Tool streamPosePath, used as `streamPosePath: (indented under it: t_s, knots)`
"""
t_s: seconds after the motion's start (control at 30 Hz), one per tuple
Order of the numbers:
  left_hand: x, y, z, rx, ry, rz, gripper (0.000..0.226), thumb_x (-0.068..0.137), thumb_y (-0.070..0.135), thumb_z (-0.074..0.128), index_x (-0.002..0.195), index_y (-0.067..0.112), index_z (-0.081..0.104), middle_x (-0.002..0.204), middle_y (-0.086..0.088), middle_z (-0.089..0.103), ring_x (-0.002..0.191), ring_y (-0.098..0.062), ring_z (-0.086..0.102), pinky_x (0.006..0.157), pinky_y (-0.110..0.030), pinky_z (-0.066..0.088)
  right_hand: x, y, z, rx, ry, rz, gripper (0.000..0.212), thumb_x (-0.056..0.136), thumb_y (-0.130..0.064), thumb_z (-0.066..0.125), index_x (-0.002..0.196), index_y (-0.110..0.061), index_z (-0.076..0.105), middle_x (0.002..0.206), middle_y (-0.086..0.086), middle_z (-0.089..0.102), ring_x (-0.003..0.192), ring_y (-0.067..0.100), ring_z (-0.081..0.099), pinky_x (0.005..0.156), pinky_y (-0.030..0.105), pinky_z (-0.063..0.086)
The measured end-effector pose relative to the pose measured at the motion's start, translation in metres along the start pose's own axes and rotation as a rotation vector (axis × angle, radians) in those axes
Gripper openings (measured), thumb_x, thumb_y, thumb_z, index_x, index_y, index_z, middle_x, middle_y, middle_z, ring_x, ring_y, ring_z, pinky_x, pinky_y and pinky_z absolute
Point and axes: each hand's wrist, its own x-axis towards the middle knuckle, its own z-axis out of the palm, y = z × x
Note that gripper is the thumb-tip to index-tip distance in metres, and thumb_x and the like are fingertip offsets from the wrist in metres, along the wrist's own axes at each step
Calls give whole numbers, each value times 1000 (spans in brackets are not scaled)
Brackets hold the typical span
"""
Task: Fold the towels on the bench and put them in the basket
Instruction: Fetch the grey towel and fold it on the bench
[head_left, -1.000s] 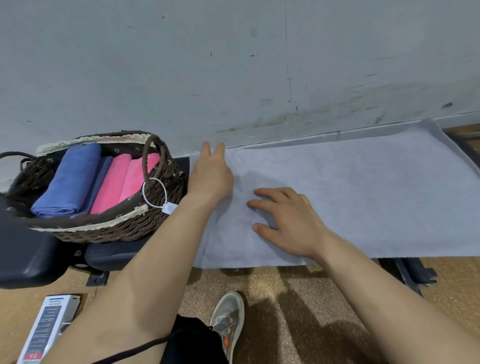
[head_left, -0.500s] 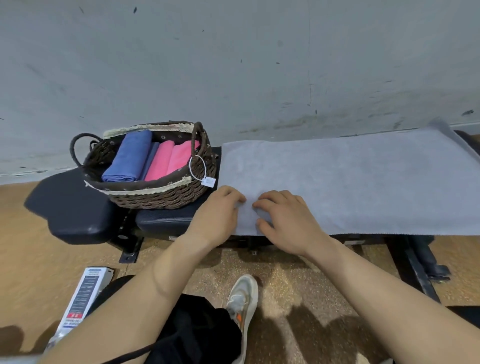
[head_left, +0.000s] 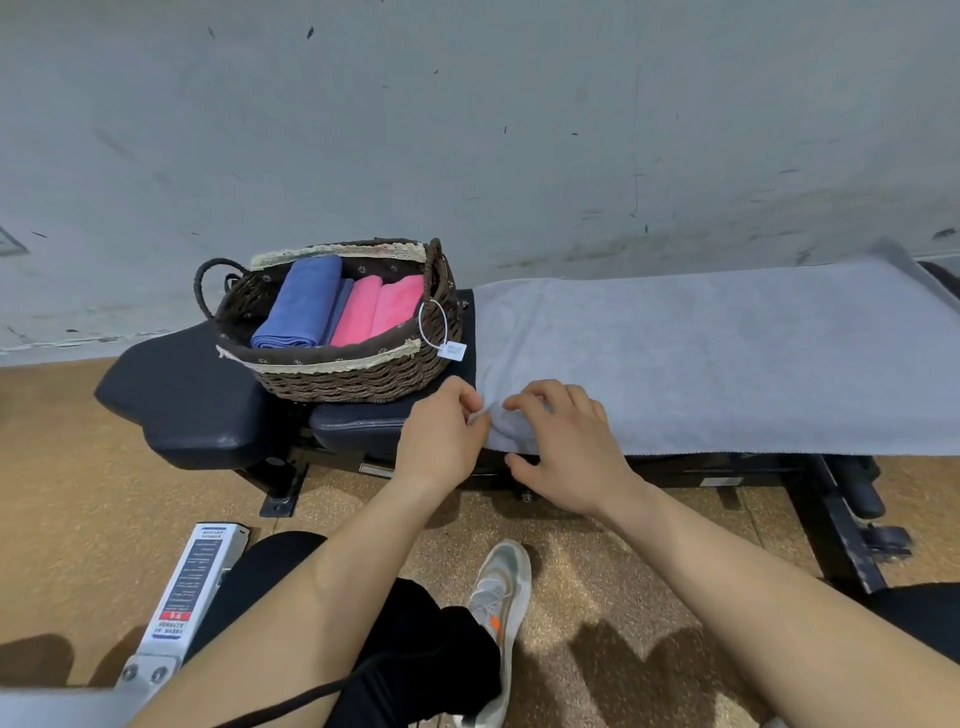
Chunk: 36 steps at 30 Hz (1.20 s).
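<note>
A long grey towel (head_left: 727, 353) lies spread flat along the black padded bench (head_left: 176, 395). At its near left corner my left hand (head_left: 441, 436) pinches the towel's edge, and the cloth bunches up between my hands. My right hand (head_left: 566, 447) grips the same corner, fingers curled on top and thumb under the hanging edge. To the left on the bench stands a brown woven basket (head_left: 353, 376) holding a folded blue towel (head_left: 301, 306) and folded pink towels (head_left: 379, 309).
A grey wall rises right behind the bench. The bench's black metal frame (head_left: 841, 530) reaches the cork-coloured floor at right. A white labelled bar (head_left: 192, 587) lies on the floor at lower left, and my shoe (head_left: 498, 597) stands below my hands.
Both hands drew back from the towel's middle to its near left corner and now pinch it, lifting a small bunch. The camera pulled back, showing more of the bench and floor.
</note>
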Motion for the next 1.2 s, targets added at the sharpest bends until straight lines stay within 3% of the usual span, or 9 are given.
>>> streamPosePath:
  t_s: [0.1, 0.3, 0.43, 0.6, 0.7, 0.8, 1.03, 1.1, 1.2]
  knots:
    - [5, 12, -2, -233, -53, -86, 9, 83, 17, 73, 84, 21, 65, 75, 5, 66, 68, -8, 61, 64, -22, 50, 3, -6, -1, 38, 36, -9, 64, 73, -58, 70, 127, -29, 51, 121, -7, 49, 114, 18, 45, 95, 37, 39]
    - [10, 36, 1, -597, -191, -202, 16, 89, 1, 56, 95, 11, 67, 79, -9, 74, 73, -20, 74, 68, -32, 61, 9, -1, -8, 334, 68, 189, 51, 76, -51, 75, 116, -29, 51, 96, -12, 59, 88, 10, 57, 69, 28, 42]
    - [21, 49, 7, -322, -118, -62, 15, 82, 15, 62, 88, 28, 64, 76, 2, 72, 78, -13, 69, 76, -32, 55, 9, 20, -19, 362, 140, 183, 19, 92, -27, 63, 110, -25, 63, 90, -10, 61, 84, 12, 59, 69, 27, 44]
    - [68, 85, 21, -168, -18, 118, 21, 89, 13, 56, 105, 21, 66, 97, 6, 66, 90, -12, 62, 74, -20, 44, 8, 51, -36, 309, 52, 261, 10, 91, -27, 59, 97, -29, 67, 84, -12, 67, 82, 12, 62, 73, 37, 53]
    - [118, 91, 32, 70, -9, 121, 37, 91, 9, 48, 125, 17, 59, 129, -10, 56, 117, -30, 54, 97, -37, 45, 4, 65, -42, 298, 21, 289, 6, 92, -31, 58, 89, -31, 63, 74, -14, 65, 77, 9, 61, 70, 39, 54]
    - [156, 82, 39, 316, -68, -9, 47, 88, 6, 47, 134, 15, 50, 135, -18, 48, 125, -40, 46, 102, -46, 43, 0, 74, -48, 230, 13, 285, 7, 93, -34, 55, 91, -33, 61, 74, -15, 66, 81, 9, 60, 69, 35, 52]
    - [185, 80, 46, 454, -111, -86, 20, 89, 10, 52, 108, 5, 57, 113, -20, 62, 105, -39, 60, 76, -39, 51, -4, 101, -67, 202, -3, 313, 8, 94, -33, 51, 96, -32, 59, 78, -13, 67, 84, 13, 61, 66, 33, 47]
    - [188, 86, 47, 368, -143, -83, 15, 84, 12, 56, 92, 0, 61, 96, -23, 67, 91, -38, 66, 55, -31, 44, -5, 108, -75, 218, -8, 330, 7, 94, -32, 52, 96, -32, 59, 79, -14, 66, 85, 13, 61, 67, 33, 48]
    - [185, 103, 46, 249, -171, -77, 19, 83, 16, 57, 66, 6, 56, 67, -17, 67, 71, -32, 70, 53, -29, 47, -9, 118, -88, 257, -3, 340, 7, 95, -31, 52, 95, -32, 58, 81, -15, 64, 84, 13, 61, 71, 36, 51]
